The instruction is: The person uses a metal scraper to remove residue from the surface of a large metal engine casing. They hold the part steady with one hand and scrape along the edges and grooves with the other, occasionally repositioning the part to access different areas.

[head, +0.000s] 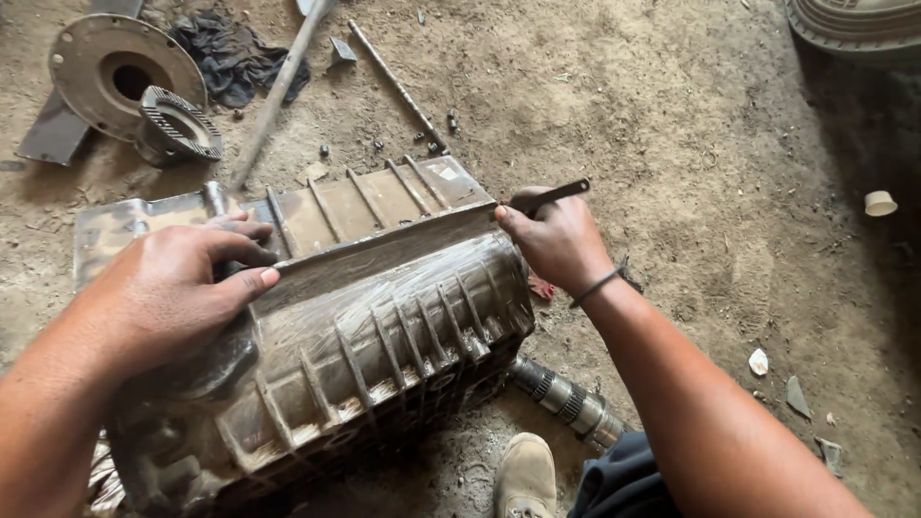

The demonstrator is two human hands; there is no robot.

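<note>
Flange disc (110,67), rag (235,58), rod (398,88) lie beyond ribbed housing (384,326).

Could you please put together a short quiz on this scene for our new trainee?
1. True or false: the left hand rests flat on the ribbed metal housing.
2. What does the right hand grip? A) a dark flat metal tool B) a cloth C) a cup
3. Fill in: behind the housing, a toothed gear lies against a round ____.

Key: 1 true; 2 A; 3 flange.
</note>
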